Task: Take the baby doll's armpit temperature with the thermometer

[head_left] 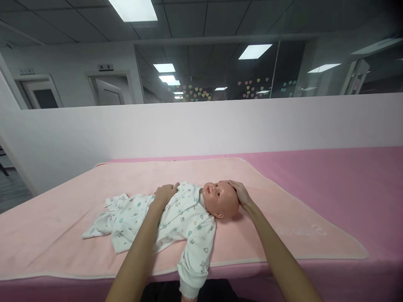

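Observation:
A baby doll (220, 199) lies on its back on a light pink blanket (283, 218), head to the right. It wears a white printed sleepsuit (185, 218); one sleeve hangs over the front edge. My left hand (165, 193) rests palm down on the doll's far side at chest height, fingers curled over the cloth. My right hand (241, 193) cups the top and back of the doll's head, fingers wrapped round it.
The blanket covers a darker pink table surface (346, 176) that runs off to the right. A low white partition wall (201, 126) stands right behind the table, with glass panels above it. An open floor gap lies at the far left.

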The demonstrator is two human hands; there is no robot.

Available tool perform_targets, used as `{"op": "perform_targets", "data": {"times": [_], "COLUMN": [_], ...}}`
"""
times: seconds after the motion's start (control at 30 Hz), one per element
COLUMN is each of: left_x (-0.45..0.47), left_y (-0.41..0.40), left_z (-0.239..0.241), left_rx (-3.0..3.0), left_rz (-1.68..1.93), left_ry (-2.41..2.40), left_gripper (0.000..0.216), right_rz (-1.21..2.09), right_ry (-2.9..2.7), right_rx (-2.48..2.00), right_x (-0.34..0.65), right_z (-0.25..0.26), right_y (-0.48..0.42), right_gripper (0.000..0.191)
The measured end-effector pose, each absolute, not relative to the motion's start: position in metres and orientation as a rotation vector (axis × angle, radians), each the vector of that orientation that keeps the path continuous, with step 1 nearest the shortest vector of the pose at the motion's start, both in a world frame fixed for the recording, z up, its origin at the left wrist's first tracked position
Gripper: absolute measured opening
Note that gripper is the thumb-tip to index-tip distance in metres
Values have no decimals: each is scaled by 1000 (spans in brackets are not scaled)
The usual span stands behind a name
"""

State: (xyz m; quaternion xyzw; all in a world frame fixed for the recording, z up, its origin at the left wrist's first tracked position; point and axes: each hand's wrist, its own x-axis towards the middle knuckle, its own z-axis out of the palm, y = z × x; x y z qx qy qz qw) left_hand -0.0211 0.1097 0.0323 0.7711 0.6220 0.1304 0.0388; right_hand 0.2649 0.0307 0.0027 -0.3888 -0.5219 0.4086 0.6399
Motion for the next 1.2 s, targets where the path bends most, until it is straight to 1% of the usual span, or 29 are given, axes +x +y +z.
{"op": "perform_targets", "data": {"times": [0.17,0.47,0.57,0.67,0.77,1.03,1.13,1.2], "left_x": [-21,-21,-21,-21,-21,-23,-23,-23], "left_y": [109,107,108,109,109,111,112,112], "left_z": [34,34,33,32,33,30,30,30], "left_rx": [2378,2379,2375,2373,2377,2381,2381,2379], "left_rz": [388,400,411,413,410,411,407,399], "left_ry": [1900,1893,1899,1898,1892,1900,1901,1902], "left_gripper": [59,61,61,60,60,61,62,61], "right_rz": [950,807,823,914,956,1004,1097,1098], "right_ry": [-1124,-840,-939,-1099,-1125,-1088,-953,-854], "right_rx": [-892,-801,-845,-935,-954,-933,-967,-999], "right_x": [265,279,277,270,266,268,272,277], "right_z": [1,-9,-6,-3,-3,-5,-11,-15], "right_y": [33,46,43,38,36,38,43,46], "right_gripper": [33,35,36,39,42,36,30,27]}}
